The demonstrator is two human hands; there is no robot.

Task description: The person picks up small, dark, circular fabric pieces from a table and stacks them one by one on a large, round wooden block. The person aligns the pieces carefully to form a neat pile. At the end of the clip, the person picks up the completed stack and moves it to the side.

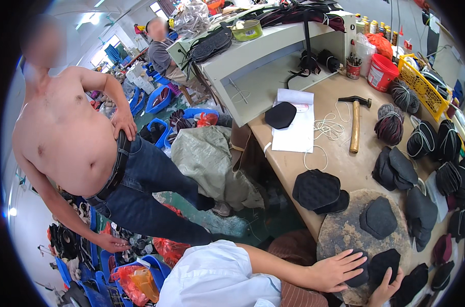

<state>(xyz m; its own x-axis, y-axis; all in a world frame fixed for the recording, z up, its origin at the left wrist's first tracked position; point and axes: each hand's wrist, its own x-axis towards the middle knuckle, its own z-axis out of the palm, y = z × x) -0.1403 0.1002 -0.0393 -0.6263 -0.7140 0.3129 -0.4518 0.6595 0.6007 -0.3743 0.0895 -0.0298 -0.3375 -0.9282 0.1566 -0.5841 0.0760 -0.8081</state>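
A cluttered workshop with a green floor [225, 227] spreads out to the left of the hands. Far to their left stands a bare-chested person [79, 133] in jeans, one hand on the hip, among blue bins [158, 100]. Nearer, beyond the left forearm, a pale woven sack [204, 158] slumps beside the tan counter [340, 169].

On the counter, well beyond the left hand, a white sheet [294, 135] lies with a black pad [280, 115] on it. Closer in, a small pile of black pads [316, 189] sits just past that hand.

The left hand [332, 271] lies flat, fingers spread, over a dark round-edged piece [359, 276] on a worn round slab [337, 243]. A hammer [355, 123] rests far beyond it. Ahead of both hands, dark grey pieces [378, 219] lie on the slab.

Just right of the left hand is a black piece [383, 260]; the right hand [388, 289] touches its near edge with bent fingers, though whether it grips cannot be told. Farther off and to the right are a red bucket [382, 73], tied dark bundles [388, 125] and a yellow crate [422, 87].
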